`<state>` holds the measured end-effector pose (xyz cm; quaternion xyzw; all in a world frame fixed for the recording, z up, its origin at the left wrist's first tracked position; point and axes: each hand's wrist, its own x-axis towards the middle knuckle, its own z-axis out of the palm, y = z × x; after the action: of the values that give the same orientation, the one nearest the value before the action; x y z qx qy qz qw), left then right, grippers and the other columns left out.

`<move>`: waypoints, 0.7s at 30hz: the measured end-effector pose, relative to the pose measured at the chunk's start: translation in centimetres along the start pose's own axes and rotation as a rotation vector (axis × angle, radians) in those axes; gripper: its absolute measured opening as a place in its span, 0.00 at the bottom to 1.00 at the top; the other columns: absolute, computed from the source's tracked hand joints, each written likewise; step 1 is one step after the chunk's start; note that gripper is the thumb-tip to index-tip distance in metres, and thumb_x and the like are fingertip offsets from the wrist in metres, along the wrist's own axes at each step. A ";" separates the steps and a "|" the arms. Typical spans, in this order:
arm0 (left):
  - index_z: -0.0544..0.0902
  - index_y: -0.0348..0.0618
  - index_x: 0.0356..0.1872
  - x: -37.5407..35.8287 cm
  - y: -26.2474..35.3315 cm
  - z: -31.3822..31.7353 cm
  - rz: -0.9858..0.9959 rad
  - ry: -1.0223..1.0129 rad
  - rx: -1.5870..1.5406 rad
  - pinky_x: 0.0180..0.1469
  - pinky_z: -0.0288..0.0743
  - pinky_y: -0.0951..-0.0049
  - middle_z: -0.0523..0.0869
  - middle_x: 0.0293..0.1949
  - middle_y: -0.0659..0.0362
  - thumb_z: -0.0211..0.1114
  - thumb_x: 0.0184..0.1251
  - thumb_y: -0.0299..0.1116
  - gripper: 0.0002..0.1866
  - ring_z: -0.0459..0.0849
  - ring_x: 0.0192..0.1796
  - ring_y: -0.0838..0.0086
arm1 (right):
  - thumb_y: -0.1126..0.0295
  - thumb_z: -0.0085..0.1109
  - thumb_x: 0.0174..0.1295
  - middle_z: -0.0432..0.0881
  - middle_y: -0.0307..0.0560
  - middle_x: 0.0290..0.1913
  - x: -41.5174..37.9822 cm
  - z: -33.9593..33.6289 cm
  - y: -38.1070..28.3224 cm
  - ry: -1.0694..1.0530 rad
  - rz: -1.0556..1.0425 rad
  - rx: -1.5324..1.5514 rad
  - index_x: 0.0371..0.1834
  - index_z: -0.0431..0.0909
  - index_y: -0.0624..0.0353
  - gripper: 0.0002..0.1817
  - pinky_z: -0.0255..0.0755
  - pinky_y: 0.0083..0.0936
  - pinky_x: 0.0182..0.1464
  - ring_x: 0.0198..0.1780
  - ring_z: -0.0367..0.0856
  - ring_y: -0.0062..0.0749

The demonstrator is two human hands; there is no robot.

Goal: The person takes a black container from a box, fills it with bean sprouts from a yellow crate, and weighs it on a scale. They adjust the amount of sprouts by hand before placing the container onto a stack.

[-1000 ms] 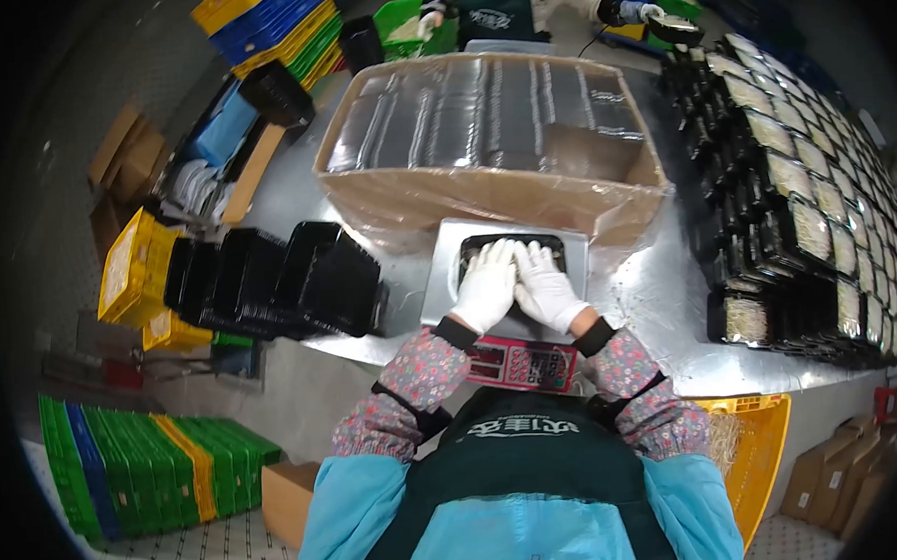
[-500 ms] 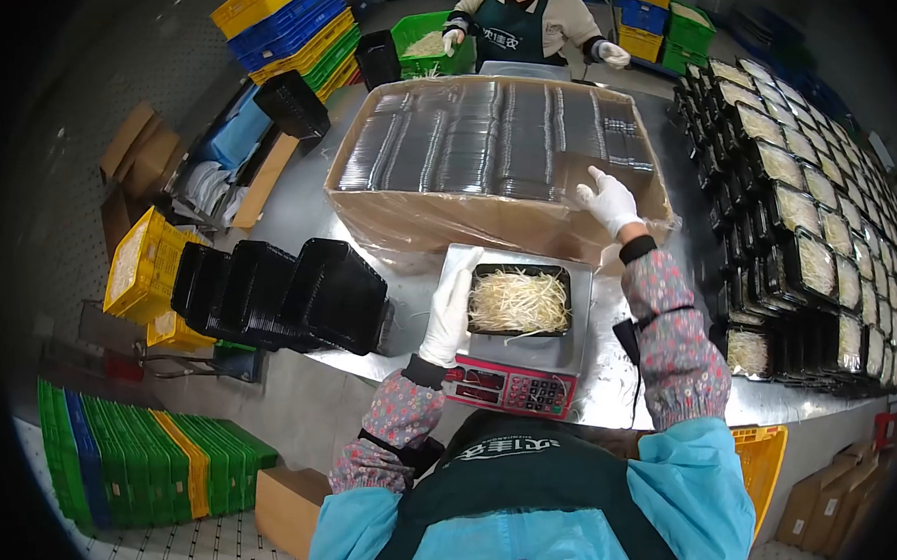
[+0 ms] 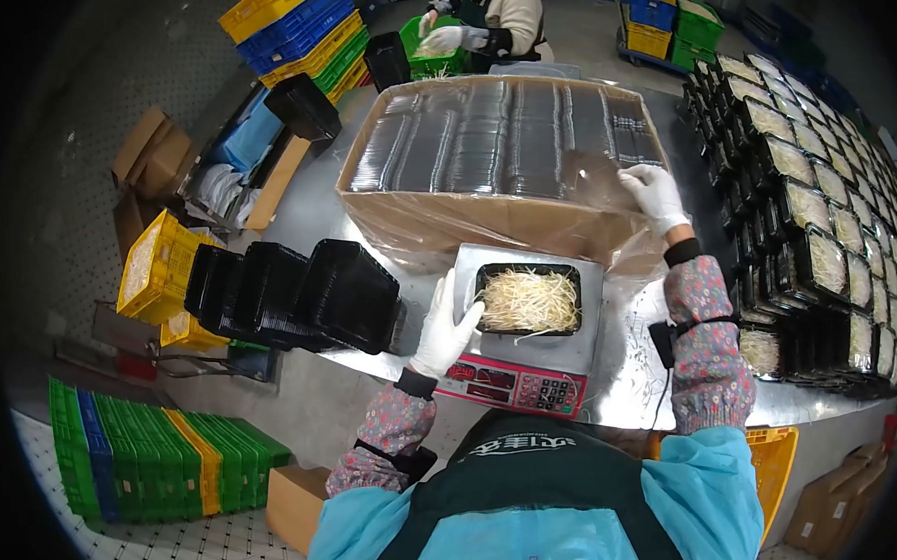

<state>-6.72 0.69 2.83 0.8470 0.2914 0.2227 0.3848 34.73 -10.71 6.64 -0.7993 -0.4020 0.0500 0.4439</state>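
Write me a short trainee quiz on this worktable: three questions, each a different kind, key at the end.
1. What fills the black tray on the scale?
a) folded cloths
b) pale sprouts
c) green leaves

2. True or false: the gloved left hand is beside the tray.

3. Fill in: the gloved right hand is at an open ____ packed with clear plastic lids.

Key: 1 b; 2 true; 3 carton.

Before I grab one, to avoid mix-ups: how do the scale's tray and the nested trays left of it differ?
The tray on the scale holds pale sprouts; the nested trays show only bare plastic. The tray on the scale lies flat, by itself; the nested trays are tipped, packed together. Both are black.
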 end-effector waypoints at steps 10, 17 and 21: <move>0.54 0.26 0.74 -3.3 1.8 4.2 0.229 -0.041 0.455 0.76 0.43 0.40 0.59 0.74 0.37 0.62 0.69 0.46 0.43 0.47 0.78 0.35 | 0.76 0.64 0.66 0.88 0.44 0.47 -9.0 -4.0 -4.6 0.085 -0.048 0.641 0.48 0.85 0.66 0.09 0.76 0.18 0.51 0.46 0.83 0.19; 0.56 0.29 0.74 -2.5 3.7 5.1 0.371 -0.099 0.516 0.73 0.46 0.35 0.66 0.71 0.39 0.63 0.67 0.45 0.42 0.52 0.76 0.37 | 0.76 0.64 0.66 0.87 0.44 0.49 -10.7 -2.3 -8.1 -0.001 -0.136 0.664 0.49 0.83 0.64 0.10 0.76 0.20 0.55 0.49 0.83 0.21; 0.59 0.30 0.73 -1.6 4.0 6.7 0.457 -0.126 0.467 0.74 0.44 0.37 0.70 0.68 0.41 0.63 0.67 0.46 0.41 0.57 0.75 0.39 | 0.77 0.64 0.65 0.87 0.43 0.48 -11.2 -1.7 -9.4 -0.018 -0.171 0.639 0.48 0.84 0.63 0.10 0.75 0.21 0.56 0.49 0.83 0.23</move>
<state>-2.57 -5.97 1.66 0.9679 0.1125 0.1776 0.1376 22.27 -16.91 11.63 -0.5823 -0.4356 0.1434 0.6713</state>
